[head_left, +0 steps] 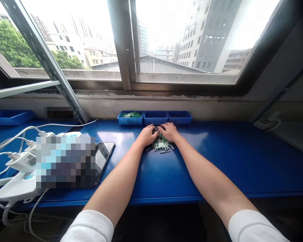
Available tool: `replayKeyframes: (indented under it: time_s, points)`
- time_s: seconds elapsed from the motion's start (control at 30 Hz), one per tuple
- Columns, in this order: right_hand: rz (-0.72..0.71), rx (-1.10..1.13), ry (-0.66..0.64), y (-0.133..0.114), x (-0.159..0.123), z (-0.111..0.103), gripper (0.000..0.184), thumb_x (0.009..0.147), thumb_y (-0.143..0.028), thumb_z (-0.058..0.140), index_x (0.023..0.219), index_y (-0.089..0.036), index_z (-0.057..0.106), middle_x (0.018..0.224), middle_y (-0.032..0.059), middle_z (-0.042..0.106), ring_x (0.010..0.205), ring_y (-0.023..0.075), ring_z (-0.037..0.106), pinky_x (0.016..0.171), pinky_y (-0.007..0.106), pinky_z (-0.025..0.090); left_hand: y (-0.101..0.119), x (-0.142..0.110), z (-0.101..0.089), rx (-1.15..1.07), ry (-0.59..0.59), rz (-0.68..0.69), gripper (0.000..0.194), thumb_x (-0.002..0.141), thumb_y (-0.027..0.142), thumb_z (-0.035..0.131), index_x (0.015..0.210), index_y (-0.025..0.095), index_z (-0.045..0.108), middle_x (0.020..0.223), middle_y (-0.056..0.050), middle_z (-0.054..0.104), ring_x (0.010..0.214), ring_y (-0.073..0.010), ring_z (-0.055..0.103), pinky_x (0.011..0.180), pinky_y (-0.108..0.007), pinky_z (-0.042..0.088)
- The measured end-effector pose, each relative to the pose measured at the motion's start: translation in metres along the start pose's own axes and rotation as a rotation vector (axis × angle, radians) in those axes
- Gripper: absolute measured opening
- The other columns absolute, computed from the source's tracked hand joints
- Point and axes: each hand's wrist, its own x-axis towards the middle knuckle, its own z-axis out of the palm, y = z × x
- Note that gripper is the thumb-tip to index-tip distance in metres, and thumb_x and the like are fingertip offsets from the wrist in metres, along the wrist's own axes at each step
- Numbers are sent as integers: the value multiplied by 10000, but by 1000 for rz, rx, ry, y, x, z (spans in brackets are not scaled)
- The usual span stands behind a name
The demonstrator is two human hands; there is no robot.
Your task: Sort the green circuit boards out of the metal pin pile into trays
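Observation:
A loose pile of slim silver-and-black metal pins (155, 145) lies on the blue tabletop, with a green-and-clear plastic packet (162, 144) among them. My left hand (146, 135) rests at the pile's left side, fingers reaching round its far edge and thumb held apart. On the right side, my right hand (169, 131) curves over the pile in the same way, fingers spread. Both hands touch the pins; whether any are gripped is hidden. One pin lies separately at the pile's near edge.
Behind the pile, three blue bins stand in a row: the left bin (119, 120) holds green packets, the right bin (190, 119) some dark small pieces. A phone (104, 156) and a power strip (15, 190) with plugs and white cables occupy the left of the blue table (232, 158).

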Motion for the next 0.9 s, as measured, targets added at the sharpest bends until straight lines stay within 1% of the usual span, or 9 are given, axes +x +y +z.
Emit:
replayKeyframes:
  time_s: [0.13,0.2,0.33,0.43,0.63,0.8,0.9]
  points:
    - [4,-3,13,0,1,0,492,945,-548,379,1222,-199,587,1316,107,492,1245,275,379,1024,408,308,0,0,0,-5,-26,27,360,870,314,405,1016,188,709,1271,-53,587,1246,-191,483,1089,-259,362]
    - [-5,-1,-6,0,1,0,487,949,-540,375,1216,-194,590,1299,101,512,1230,272,400,1020,408,312,1,0,1,-10,-31,30,356,866,294,402,977,197,726,1242,-35,605,1202,-188,518,1087,-250,369]
    - [-9,-6,-15,0,2,1,476,947,-542,383,1171,-189,611,1223,93,566,1191,272,429,995,398,326,0,1,3,-25,-12,46,367,867,285,396,943,187,741,1217,-44,622,1154,-194,553,1071,-251,390]
    - [-8,-9,-10,1,3,1,481,944,-548,390,1163,-180,609,1200,103,572,1188,268,431,988,381,328,-3,3,6,-34,2,60,365,866,283,398,926,181,744,1210,-54,625,1139,-200,562,1056,-268,407]
    - [-8,-4,-28,2,3,0,486,948,-540,381,1184,-172,593,1183,112,564,1138,264,479,984,371,337,-6,3,8,-56,6,82,332,854,269,426,906,193,746,1182,-51,640,1105,-204,584,1029,-285,434]
    - [6,-13,-2,1,2,1,499,938,-561,380,1206,-195,587,1253,109,518,1171,293,441,992,420,332,-5,3,8,-48,28,91,306,845,251,449,909,194,742,1153,-55,653,1092,-199,590,1020,-278,438]
    - [14,-28,2,2,3,3,511,931,-579,378,1205,-204,590,1245,104,527,1196,309,406,995,442,326,-5,3,8,-44,26,101,310,844,245,443,907,183,741,1144,-63,656,1080,-199,595,1009,-282,444]
